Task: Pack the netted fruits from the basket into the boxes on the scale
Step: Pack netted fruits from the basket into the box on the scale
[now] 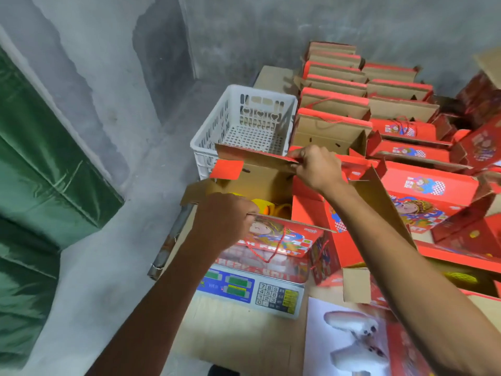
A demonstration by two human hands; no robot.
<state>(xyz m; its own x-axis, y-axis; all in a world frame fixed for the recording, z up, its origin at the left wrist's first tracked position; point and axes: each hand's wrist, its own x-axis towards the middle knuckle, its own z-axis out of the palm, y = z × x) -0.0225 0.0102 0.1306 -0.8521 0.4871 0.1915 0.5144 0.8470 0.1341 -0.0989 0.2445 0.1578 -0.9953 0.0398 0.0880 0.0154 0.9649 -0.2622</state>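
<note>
Box (273, 237): on the scale (252, 290), before me.
Basket (238, 126): behind it.
Stacked boxes (379, 104): right of the basket.

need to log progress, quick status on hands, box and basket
Left hand grips near flap, right hand pinches far flap of red printed cardboard box on the scale. White plastic basket looks empty. Nothing in the way.

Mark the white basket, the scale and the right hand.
white basket (210, 137): head view, left wall.
scale (276, 294): head view, keypad.
right hand (315, 165): head view, back of the hand.
</note>
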